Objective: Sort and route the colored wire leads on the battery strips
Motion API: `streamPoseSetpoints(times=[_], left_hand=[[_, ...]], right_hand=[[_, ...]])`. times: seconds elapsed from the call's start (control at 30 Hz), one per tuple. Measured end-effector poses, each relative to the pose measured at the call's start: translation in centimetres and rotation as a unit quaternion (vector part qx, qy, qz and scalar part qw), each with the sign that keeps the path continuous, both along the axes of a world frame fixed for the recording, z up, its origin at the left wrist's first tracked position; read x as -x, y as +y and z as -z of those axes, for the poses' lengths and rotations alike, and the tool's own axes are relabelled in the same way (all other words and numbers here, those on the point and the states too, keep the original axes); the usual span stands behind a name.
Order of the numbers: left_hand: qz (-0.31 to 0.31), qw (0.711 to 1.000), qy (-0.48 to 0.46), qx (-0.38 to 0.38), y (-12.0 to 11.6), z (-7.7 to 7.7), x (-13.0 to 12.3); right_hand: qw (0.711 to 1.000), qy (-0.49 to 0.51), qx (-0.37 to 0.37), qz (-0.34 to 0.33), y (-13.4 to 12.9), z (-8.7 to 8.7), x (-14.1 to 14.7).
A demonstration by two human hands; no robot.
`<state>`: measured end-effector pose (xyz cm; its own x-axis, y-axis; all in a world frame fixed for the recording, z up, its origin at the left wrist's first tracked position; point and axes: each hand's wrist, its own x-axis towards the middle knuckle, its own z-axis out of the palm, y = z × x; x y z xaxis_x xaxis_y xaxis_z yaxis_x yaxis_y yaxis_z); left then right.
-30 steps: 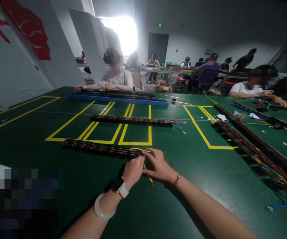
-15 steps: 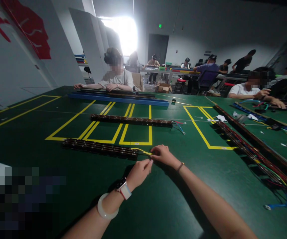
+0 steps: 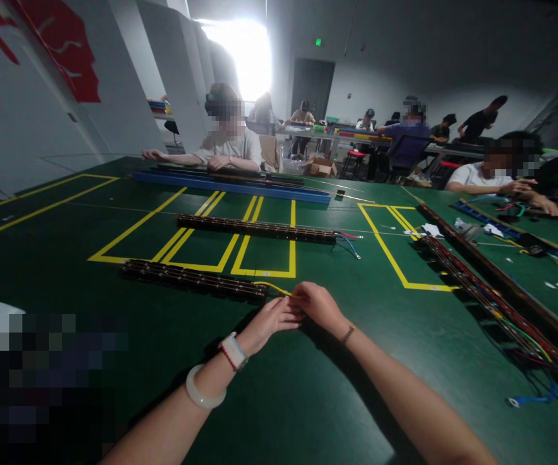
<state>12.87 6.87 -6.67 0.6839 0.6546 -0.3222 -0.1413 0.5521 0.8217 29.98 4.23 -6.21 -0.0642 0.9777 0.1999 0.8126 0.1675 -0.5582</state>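
A yellow wire (image 3: 273, 287) runs from the right end of a long dark bar with metal strips (image 3: 194, 279) lying on the green table. My right hand (image 3: 321, 306) is closed, its fingertips pinching the wire toward its free end. The wire's tip is hidden by the fingers. Just to the left, my left hand (image 3: 270, 323) has its fingers stretched out and spread under the wire, touching or nearly touching my right fingertips. Its thumb is close to the wire; whether it presses on it I cannot make out.
Behind lies a similar dark bar (image 3: 254, 227) with red and blue wires. A blue channel (image 3: 230, 187) lies before a seated person (image 3: 233, 145). On the right are wired bars (image 3: 482, 284), paper scraps (image 3: 431, 230) and another person (image 3: 482, 177). Yellow tape (image 3: 128, 227) marks the table (image 3: 356, 400).
My left hand has turned and opened from a pinch to outstretched fingers, shifting slightly up. My right hand stays on the yellow wire. The view has tilted a little.
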Motion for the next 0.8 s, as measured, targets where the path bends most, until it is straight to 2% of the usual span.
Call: streamPoseSetpoints(times=[0.07, 0.17, 0.33, 0.47, 0.6, 0.67, 0.8], left_hand=[[-0.022, 0.999, -0.036, 0.027, 0.1, 0.2, 0.0], [-0.046, 0.994, -0.081, 0.055, 0.3, 0.3, -0.1], [-0.070, 0.995, -0.062, 0.035, 0.4, 0.5, -0.2], [-0.061, 0.996, -0.065, 0.028, 0.5, 1.1, -0.2], [-0.063, 0.995, -0.073, 0.038, 0.6, 1.2, 0.0], [-0.056, 0.995, -0.067, 0.036, 0.6, 1.1, 0.0], [-0.045, 0.996, -0.072, 0.023, 0.5, 0.8, -0.1]], right_hand=[[0.995, -0.088, -0.050, -0.020, -0.5, 0.1, 0.3], [0.970, -0.207, -0.117, -0.059, -1.3, 0.3, 0.8], [0.933, -0.283, -0.187, -0.122, -2.6, 0.5, 1.7], [0.941, -0.256, -0.183, -0.126, -3.6, -0.4, 2.1], [0.965, -0.207, -0.148, -0.057, -4.4, -1.8, 1.6], [0.966, -0.221, -0.132, -0.027, -4.7, -2.2, 1.2], [0.960, -0.265, -0.089, -0.035, -4.9, -2.5, 1.1]])
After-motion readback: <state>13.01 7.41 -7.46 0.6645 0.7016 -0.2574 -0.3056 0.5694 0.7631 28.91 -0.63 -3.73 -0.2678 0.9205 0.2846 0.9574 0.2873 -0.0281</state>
